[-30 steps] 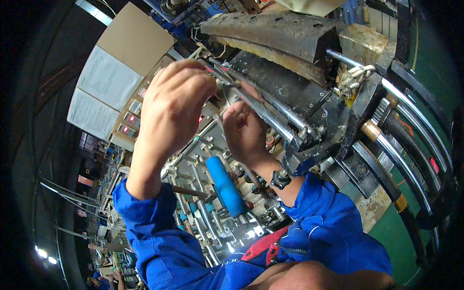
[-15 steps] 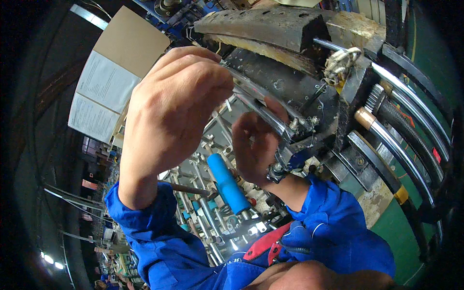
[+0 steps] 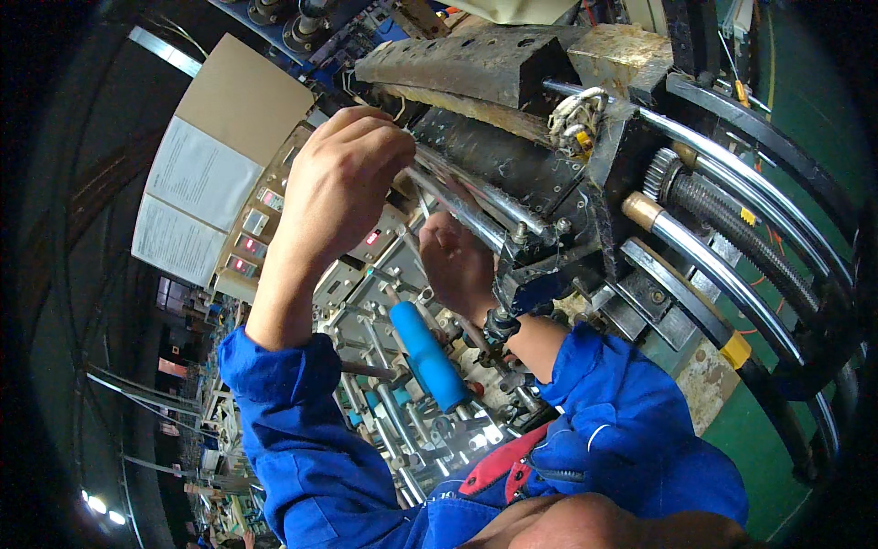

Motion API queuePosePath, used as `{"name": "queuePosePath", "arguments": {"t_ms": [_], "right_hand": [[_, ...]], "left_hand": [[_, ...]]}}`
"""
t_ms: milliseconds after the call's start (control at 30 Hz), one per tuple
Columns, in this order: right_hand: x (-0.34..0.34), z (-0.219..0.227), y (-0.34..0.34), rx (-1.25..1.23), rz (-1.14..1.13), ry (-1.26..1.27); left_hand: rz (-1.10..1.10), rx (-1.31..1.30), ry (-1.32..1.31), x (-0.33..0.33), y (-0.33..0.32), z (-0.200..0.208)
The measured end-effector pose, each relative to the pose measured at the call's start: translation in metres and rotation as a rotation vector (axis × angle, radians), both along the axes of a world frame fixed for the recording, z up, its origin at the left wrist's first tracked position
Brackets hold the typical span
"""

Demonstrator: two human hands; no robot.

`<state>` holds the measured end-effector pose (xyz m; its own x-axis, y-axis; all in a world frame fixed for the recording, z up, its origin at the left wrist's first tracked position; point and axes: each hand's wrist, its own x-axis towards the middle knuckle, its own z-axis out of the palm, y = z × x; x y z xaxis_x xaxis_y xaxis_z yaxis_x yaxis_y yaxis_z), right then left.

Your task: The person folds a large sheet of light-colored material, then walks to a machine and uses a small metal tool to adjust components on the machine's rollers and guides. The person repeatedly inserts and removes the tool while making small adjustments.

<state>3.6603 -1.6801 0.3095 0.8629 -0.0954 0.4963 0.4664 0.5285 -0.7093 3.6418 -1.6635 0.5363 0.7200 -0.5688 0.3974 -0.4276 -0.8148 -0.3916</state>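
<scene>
Left hand (image 3: pixel 352 169) curled near ten o'clock of steel rods (image 3: pixel 480 222), right hand (image 3: pixel 457 265) toward seven, blue roller (image 3: pixel 427 352) farther out; cannot tell either grip's closure.

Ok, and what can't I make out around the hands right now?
All in the head view:
Left hand: fingertips hidden by the back of the hand; can't tell if they hold anything.
Right hand: fingers dim in shadow; can't tell if they touch the metal bar.
Paper sheets: writing too small to read.
Chrome rods: far ends lost in the dark rim.
</scene>
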Motion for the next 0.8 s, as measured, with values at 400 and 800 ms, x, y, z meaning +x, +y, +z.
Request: {"name": "queuePosePath", "arguments": {"t_ms": [400,800], "right_hand": [[0.004,-0.035,-0.029,0.12,0.042,0.165],[0.008,0.02,-0.042,0.664,0.428,0.06]], "left_hand": [[-0.102,-0.112,-0.146,-0.022,0.002,-0.004],[-0.051,-0.047,0.013,0.007,0.006,-0.008]]}}
